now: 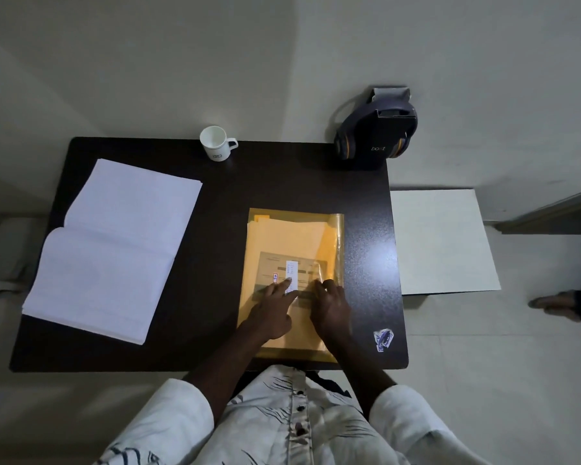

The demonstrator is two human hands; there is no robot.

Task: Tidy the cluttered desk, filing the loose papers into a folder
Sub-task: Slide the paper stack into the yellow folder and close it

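1. I am reading the task as partly done; the yellow folder (338,243) is lying in the lower centre of the frame on the dark surface (265,182), and some sheets (282,236) are already showing through its translucent cover, along with a printed form and a small white slip (292,271).
2. I am judging that a good deal is left; a thick stack of loose papers (114,243) is sitting at the left of the frame, well apart from the folder and not yet filed.
3. I am also seeing a white mug (215,144) at the upper centre edge and headphones (376,129) at the upper right corner; whether these are counting as tidied I cannot say.
4. The left hand (274,313) is resting on the folder with its forefinger stretched out straight, the tip pressing down by the white slip; it is gripping nothing.
5. The right hand (331,308) is lying just beside it on the folder, fingers bent with the tips touching the cover; whether it is pinching the plastic or only pressing it I cannot tell.
6. Both forearms are reaching up from the bottom of the frame, converging on the folder's lower half.
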